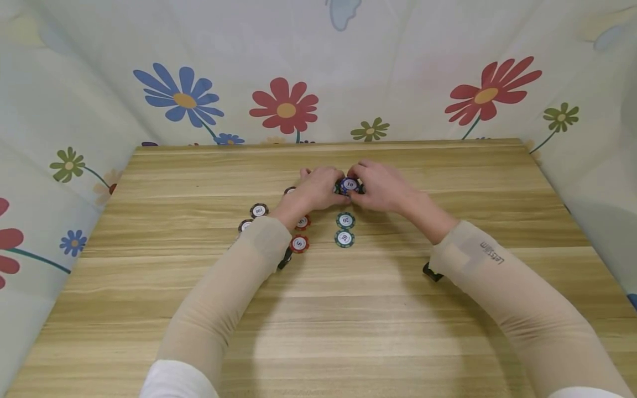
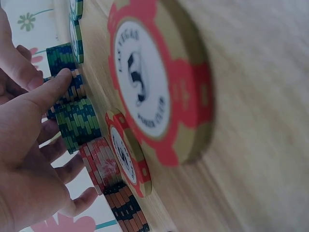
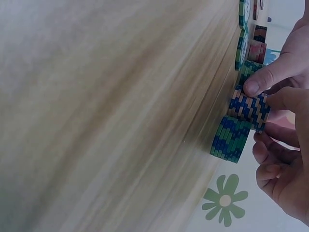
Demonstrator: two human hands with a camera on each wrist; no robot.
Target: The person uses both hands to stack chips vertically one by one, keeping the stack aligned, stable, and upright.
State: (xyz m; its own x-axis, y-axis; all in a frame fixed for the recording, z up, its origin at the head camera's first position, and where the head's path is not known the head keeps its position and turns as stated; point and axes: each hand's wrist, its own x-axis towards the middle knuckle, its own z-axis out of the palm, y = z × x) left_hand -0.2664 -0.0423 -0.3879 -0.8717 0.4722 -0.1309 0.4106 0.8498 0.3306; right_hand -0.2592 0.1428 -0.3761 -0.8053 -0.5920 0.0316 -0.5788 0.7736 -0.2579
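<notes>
Grip of left hand (image 1: 318, 189), right hand (image 1: 380, 187): both pinching stack of round blue-and-tan plastic-looking chips (image 3: 248, 108). Apparent step: squaring stack. Next move likely calls for even pressure.

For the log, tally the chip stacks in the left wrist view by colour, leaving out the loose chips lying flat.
Black-and-orange stack of round chips: 1
Red stack of round chips: 1
Green-and-blue stacks of round chips: 2
Blue-and-peach stack of round chips: 1
Total: 5 stacks
</notes>
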